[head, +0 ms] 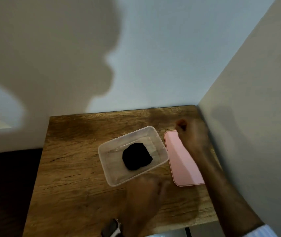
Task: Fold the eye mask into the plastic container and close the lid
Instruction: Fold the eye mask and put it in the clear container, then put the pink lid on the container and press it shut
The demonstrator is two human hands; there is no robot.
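Note:
A clear plastic container (109, 170) stands uncovered in the middle of the wooden table. The black eye mask (137, 156) lies folded into a small bundle inside it, toward the right end. A pink lid (181, 165) lies flat on the table just right of the container. My right hand (191, 134) is over the lid's far end with its fingers curled; blur hides whether it grips the lid. My left hand (146, 190) hovers at the container's near edge, blurred, fingers loosely apart and holding nothing.
The wooden table (71, 177) sits in a corner, with a white wall behind and a pale wall (249, 117) close on the right. A watch (113, 227) is on my left wrist. A dark surface (6, 185) lies left of the table.

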